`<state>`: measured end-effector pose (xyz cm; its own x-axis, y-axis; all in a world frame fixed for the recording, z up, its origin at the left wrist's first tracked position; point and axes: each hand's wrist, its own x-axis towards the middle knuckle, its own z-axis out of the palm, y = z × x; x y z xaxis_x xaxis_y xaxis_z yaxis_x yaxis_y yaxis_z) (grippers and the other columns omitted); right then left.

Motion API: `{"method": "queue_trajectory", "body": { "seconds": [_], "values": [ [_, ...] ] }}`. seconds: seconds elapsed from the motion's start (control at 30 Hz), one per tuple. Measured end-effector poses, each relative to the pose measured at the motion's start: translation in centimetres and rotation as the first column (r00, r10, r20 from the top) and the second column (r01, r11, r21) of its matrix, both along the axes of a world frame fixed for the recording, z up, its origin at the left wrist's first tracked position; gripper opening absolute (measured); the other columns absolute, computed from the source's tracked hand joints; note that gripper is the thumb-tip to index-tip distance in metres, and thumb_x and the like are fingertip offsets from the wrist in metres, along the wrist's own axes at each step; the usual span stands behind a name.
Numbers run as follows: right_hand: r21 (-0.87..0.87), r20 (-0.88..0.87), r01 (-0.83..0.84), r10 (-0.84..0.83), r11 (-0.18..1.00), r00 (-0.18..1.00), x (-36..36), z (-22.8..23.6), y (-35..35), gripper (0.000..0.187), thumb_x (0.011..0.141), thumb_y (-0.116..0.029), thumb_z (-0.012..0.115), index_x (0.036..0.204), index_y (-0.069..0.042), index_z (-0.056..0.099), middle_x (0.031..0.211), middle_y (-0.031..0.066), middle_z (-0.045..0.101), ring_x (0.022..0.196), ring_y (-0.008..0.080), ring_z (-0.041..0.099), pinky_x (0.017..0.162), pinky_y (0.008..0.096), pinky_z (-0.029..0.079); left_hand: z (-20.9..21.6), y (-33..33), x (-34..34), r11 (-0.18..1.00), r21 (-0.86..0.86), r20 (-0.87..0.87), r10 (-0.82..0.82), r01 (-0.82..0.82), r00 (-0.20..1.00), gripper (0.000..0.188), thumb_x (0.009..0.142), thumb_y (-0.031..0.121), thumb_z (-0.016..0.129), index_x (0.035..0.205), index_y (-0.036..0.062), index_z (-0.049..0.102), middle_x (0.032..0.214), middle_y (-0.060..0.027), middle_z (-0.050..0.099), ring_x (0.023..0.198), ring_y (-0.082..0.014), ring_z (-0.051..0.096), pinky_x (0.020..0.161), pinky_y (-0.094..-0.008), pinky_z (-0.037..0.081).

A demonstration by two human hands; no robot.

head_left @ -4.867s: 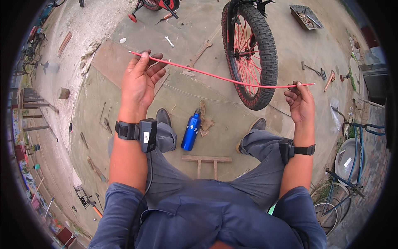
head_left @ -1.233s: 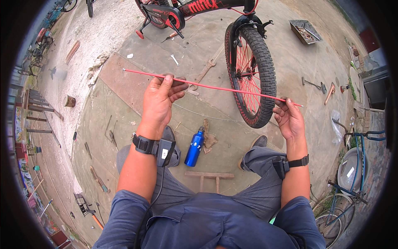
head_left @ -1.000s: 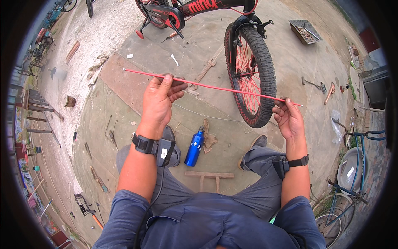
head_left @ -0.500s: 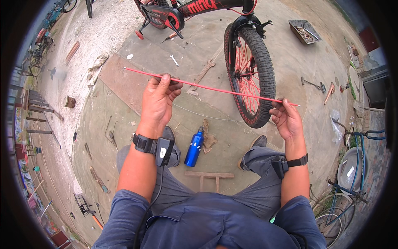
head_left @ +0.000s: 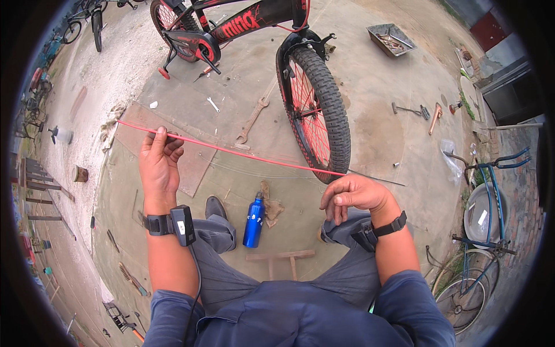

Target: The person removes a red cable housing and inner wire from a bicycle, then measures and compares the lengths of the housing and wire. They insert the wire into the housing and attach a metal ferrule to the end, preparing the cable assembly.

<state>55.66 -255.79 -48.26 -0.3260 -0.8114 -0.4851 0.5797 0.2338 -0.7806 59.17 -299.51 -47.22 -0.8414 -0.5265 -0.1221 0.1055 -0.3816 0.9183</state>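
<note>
My left hand [head_left: 160, 165] pinches a thin red tube, which looks like bicycle cable housing [head_left: 254, 156], near its left end. The tube slopes down to the right across the front of a black and red bicycle [head_left: 243, 26]. Its right end comes to just above my right hand [head_left: 359, 194]. That hand is bent at the wrist, fingers hanging loosely apart with nothing visible in them. A thin dark line [head_left: 378, 180] extends rightward from the tube's end; I cannot tell whether it is joined to it. The bicycle's knobby front wheel [head_left: 329, 110] stands behind the tube.
A blue bottle [head_left: 254, 222] stands between my feet, by a wooden T-shaped piece [head_left: 293, 254]. Beyond lie a large wrench [head_left: 252, 120], a small wrench [head_left: 213, 104] and a metal tray [head_left: 373, 37] of parts. At right are a hammer [head_left: 410, 109] and a blue bicycle frame [head_left: 496, 191].
My right hand has let go of the tube's right end and turned its fingers downward. My left hand still holds the tube. The view has shifted, so the bicycle appears lower and further left.
</note>
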Motion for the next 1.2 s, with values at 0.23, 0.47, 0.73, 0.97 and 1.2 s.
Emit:
{"method": "queue_trajectory", "body": {
  "seconds": [0.23, 0.47, 0.73, 0.97, 1.2],
  "values": [
    [-0.036, -0.116, 0.156, -0.160, 0.987, 0.980, -0.1, 0.2, -1.1, 0.037, 0.093, -0.025, 0.069, 0.115, 0.005, 0.065, 0.098, 0.0155, 0.073, 0.082, 0.0224, 0.073, 0.071, 0.0307, 0.058, -0.5, 3.5, -0.3, 0.946, -0.300, 0.093, -0.102, 0.125, 0.990, 0.017, 0.100, 0.019, 0.064, 0.102, 0.0032, 0.059, 0.084, -0.0056, 0.066, 0.072, -0.0145, 0.068, 0.060, -0.0252, 0.054],
    [-0.012, -0.224, 0.308, -0.302, 0.951, 0.926, 0.4, -0.7, -2.7, 0.030, 0.098, -0.020, 0.066, 0.122, -0.001, 0.064, 0.107, 0.0111, 0.073, 0.094, 0.0198, 0.072, 0.079, 0.0308, 0.057, -0.7, 8.5, 0.0, 0.820, -0.430, 0.147, -0.350, 0.378, 0.925, 0.015, 0.100, 0.013, 0.062, 0.108, 0.0000, 0.061, 0.085, -0.0052, 0.067, 0.074, -0.0115, 0.066, 0.065, -0.0262, 0.055],
    [-0.066, -0.670, 0.149, -0.155, 0.987, 0.726, 2.0, -2.1, -7.1, 0.047, 0.095, -0.027, 0.068, 0.133, -0.001, 0.058, 0.123, 0.0152, 0.067, 0.113, 0.0231, 0.065, 0.095, 0.0365, 0.052, 2.9, 12.6, -1.1, 0.688, -0.487, 0.185, -0.520, 0.537, 0.834, 0.020, 0.101, 0.013, 0.059, 0.116, -0.0008, 0.061, 0.087, -0.0026, 0.064, 0.079, -0.0090, 0.061, 0.071, -0.0273, 0.054],
    [-0.058, -0.603, 0.120, -0.130, 0.991, 0.787, 2.5, -1.5, -7.7, 0.028, 0.101, -0.021, 0.060, 0.120, -0.002, 0.065, 0.099, 0.0082, 0.072, 0.094, 0.0159, 0.067, 0.084, 0.0321, 0.053, 6.1, 16.3, -3.2, 0.674, -0.490, 0.126, -0.574, 0.553, 0.809, 0.022, 0.100, 0.012, 0.060, 0.118, -0.0004, 0.061, 0.084, -0.0037, 0.065, 0.077, -0.0105, 0.061, 0.069, -0.0279, 0.053],
    [-0.173, -0.516, 0.362, -0.398, 0.916, 0.759, 2.3, -0.3, -7.4, 0.025, 0.100, -0.018, 0.061, 0.116, 0.001, 0.065, 0.096, 0.0078, 0.071, 0.089, 0.0120, 0.065, 0.080, 0.0292, 0.053, 6.4, 19.6, -2.7, 0.533, -0.607, 0.246, -0.579, 0.589, 0.777, 0.026, 0.096, 0.008, 0.064, 0.121, -0.0002, 0.061, 0.086, -0.0078, 0.068, 0.076, -0.0129, 0.066, 0.067, -0.0290, 0.054]
  ]
}}
